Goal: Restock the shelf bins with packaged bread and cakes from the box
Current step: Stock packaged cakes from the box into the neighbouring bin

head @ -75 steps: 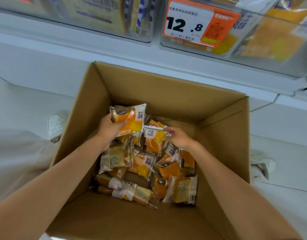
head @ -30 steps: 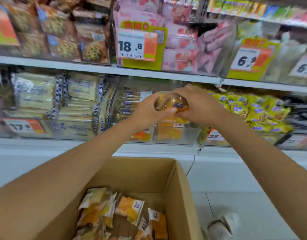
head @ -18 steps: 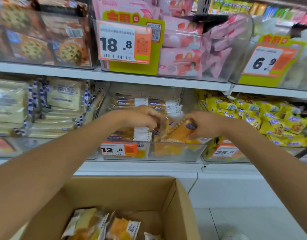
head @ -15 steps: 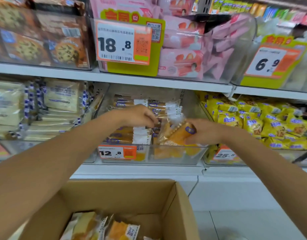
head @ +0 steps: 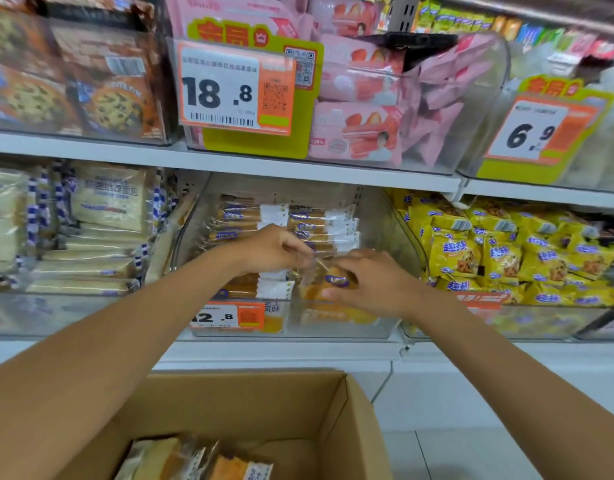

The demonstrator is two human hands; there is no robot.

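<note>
Inside clear bin (head: 388, 233), right grip (head: 371, 284) curls round cake packet (head: 333, 282), which lies left of its palm; left grip (head: 274, 249) pinches the packet's upper wrapper edge

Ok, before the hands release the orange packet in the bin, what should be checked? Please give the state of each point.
1. Orange cake packet is inside the clear plastic bin tagged 12.8: ok.
2. Right hand grips the packet: ok.
3. Left hand pinches its wrapper edge: cannot tell.
4. Stacked packets behind look the same kind: ok.
5. Brown cardboard box holds spare packets: ok.
</note>
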